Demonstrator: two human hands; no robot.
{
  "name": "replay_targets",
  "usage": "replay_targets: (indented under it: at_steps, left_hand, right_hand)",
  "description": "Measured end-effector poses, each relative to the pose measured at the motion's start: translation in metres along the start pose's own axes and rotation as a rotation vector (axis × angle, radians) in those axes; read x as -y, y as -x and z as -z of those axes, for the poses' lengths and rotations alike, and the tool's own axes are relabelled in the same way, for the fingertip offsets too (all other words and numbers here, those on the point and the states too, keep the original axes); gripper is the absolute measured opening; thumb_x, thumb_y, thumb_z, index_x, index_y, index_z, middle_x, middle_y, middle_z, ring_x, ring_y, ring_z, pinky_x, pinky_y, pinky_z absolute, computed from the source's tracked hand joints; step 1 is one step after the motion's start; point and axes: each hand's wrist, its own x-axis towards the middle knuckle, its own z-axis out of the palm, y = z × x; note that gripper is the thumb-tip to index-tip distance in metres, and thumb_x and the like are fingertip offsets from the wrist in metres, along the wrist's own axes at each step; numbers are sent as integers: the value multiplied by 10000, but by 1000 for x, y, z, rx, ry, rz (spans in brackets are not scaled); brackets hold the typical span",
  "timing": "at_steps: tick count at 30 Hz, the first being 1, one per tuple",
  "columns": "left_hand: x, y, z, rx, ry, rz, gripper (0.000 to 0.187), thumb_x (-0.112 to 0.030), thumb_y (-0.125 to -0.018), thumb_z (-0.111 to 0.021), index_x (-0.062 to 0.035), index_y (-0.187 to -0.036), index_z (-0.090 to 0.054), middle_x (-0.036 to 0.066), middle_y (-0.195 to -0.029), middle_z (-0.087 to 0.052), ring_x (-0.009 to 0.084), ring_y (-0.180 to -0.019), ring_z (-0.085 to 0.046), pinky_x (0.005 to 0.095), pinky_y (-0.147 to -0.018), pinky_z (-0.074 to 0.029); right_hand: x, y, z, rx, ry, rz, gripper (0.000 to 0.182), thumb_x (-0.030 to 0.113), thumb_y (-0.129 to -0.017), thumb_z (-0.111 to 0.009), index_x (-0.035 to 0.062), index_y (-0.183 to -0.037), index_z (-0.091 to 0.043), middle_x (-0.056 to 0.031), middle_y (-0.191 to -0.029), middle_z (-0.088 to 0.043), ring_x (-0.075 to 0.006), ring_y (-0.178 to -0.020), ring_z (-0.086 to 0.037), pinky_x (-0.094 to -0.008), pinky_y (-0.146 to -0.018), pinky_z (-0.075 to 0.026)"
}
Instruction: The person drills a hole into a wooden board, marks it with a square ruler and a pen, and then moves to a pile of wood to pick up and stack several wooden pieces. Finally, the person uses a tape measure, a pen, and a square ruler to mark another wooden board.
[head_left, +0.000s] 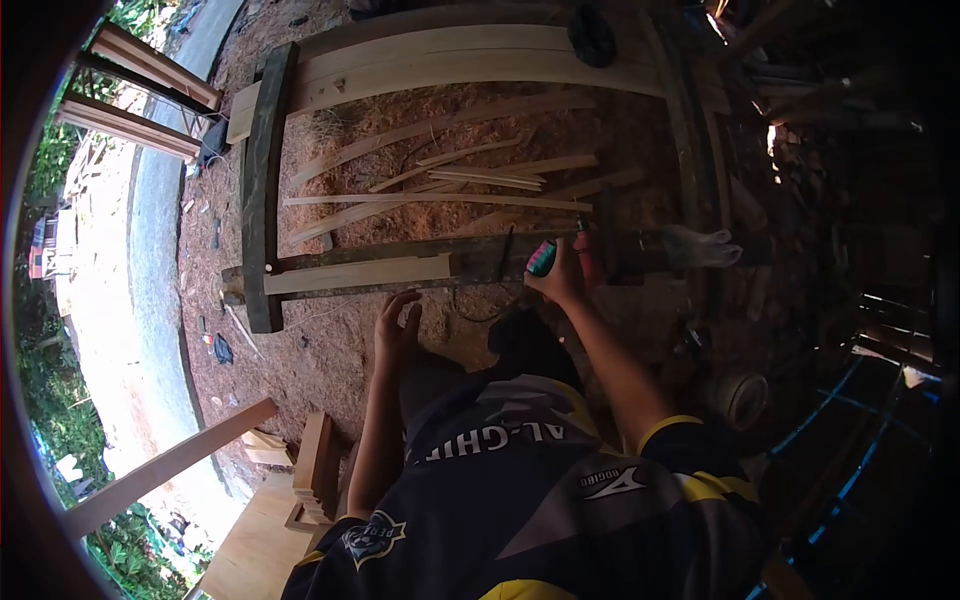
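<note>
My right hand [562,282] is closed around a small object with a teal and pink striped end [541,259]; the rest of it is hidden by my fingers. Just beyond that hand stands a red object with a narrow pointed tip [588,258], too dark to name. My left hand [398,318] has loosely curled fingers, apart from each other, with nothing in them. It is close to the near edge of the bench frame, by a pale wooden strip [360,274] lying along the dark near beam [480,250]. A thin dark stick-like thing [507,253] leans across that beam.
A dark crosspiece [266,190] bounds the frame at left. Wide planks [430,65] lie along its far side, with a black bag [592,38] on them. Thin wood strips [450,200] lie over shavings inside the frame. Stacked wood blocks [314,465] are at lower left, and clear plastic [703,246] at right.
</note>
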Motion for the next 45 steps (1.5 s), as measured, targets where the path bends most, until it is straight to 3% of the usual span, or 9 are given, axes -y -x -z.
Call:
replay_targets:
  at_steps: [6,11,18,20,27,29,33,38,45]
  left_hand:
    - [-51,-11,18,327,155,-204,256,-112,-1075,-661,-21,-1299,-743,190,-1323,-739,362,-1268,-712,419,-1089,-537]
    - [-47,-24,64,542,140,-461,330,-215,-1165,-548,15,-1341,-706,175,-1287,-740,310,-1235,-708,408,-1071,-524]
    - [-60,-19,174,573,375,-381,444,-332,-1177,-511,13,-1420,-647,181,-1095,-739,297,-1072,-712,386,-950,-528]
    - [-70,-7,207,670,48,-294,431,-283,-1155,-555,-13,-1487,-602,187,-1130,-742,291,-1102,-701,390,-959,-524]
    - [14,5,239,569,383,-484,483,-256,-1146,-560,-62,-1586,-520,149,-1214,-745,167,-1032,-690,328,-882,-549]
    - [24,3,258,542,516,-266,458,-292,-1153,-535,-33,-1529,-573,120,-1203,-741,136,-1007,-686,305,-865,-558]
    - [44,-5,287,539,612,192,493,-417,-1168,-448,-30,-1337,-702,74,-1030,-724,123,-783,-638,280,-634,-489]
    - [54,-3,314,619,575,172,578,-530,-1166,-446,-29,-1283,-710,79,-982,-733,122,-703,-597,272,-573,-431]
    - [60,24,311,550,494,57,606,-605,-1118,-558,-24,-1197,-709,49,-923,-724,132,-786,-650,303,-696,-490]
  right_hand:
    - [116,33,56,-239,-317,-58,928,499,-716,-975,39,-1361,-491,-201,-1164,-660,-334,-1064,-709,-466,-871,-583]
    - [236,58,80,0,-735,-296,662,571,-925,-843,43,-1247,-606,-123,-1032,-681,-185,-1026,-691,-375,-813,-577]
    - [394,104,88,12,-774,-613,494,553,-1028,-756,66,-1043,-675,-30,-879,-668,-115,-706,-635,-298,-606,-506]
    - [419,112,69,-59,-822,-604,540,595,-1043,-719,57,-1025,-669,-25,-839,-655,-101,-601,-593,-305,-515,-454]
    - [475,120,14,289,-935,-638,771,664,-1027,-702,-47,-1310,-604,-115,-1040,-712,-146,-830,-700,-325,-687,-561]
    - [501,127,17,303,-990,-462,695,548,-1032,-763,-49,-1342,-589,-116,-987,-724,-155,-827,-710,-325,-694,-566]
    - [525,141,-5,252,-979,-210,642,416,-989,-854,-51,-1332,-579,-112,-953,-722,-160,-771,-700,-321,-692,-567]
    - [550,141,-7,167,-498,-220,531,308,-945,-900,-10,-1300,-667,-102,-1049,-745,-165,-876,-732,-344,-796,-593]
    - [542,133,-42,-38,-739,-121,388,289,-938,-907,23,-1139,-709,-17,-895,-697,-126,-804,-665,-310,-782,-562]
